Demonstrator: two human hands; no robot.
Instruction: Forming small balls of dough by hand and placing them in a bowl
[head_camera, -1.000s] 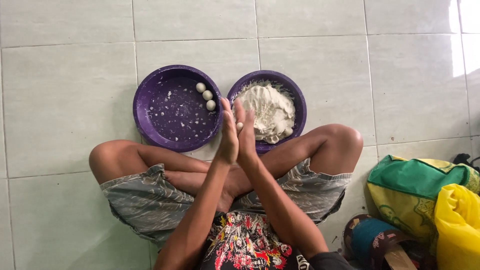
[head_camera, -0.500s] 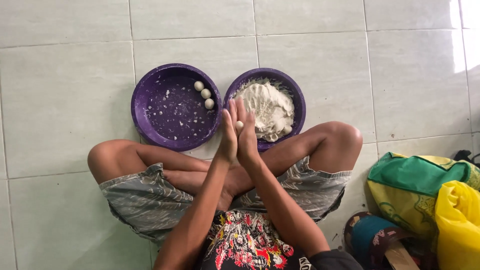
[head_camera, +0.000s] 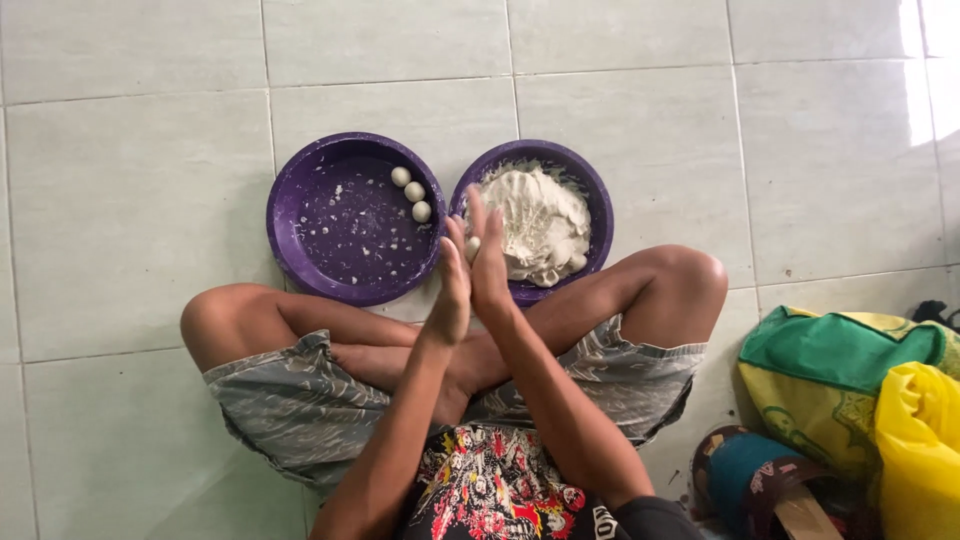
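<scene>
Dough ball (head_camera: 472, 247) pressed between left hand (head_camera: 452, 292) and right hand (head_camera: 489, 262), fingers straight, above purple bowls.

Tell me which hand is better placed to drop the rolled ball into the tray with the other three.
Left, probably. The left hand is pressed against the right hand with the dough ball between the palms, and it sits on the side of the left tray, close to the three finished balls.
</scene>
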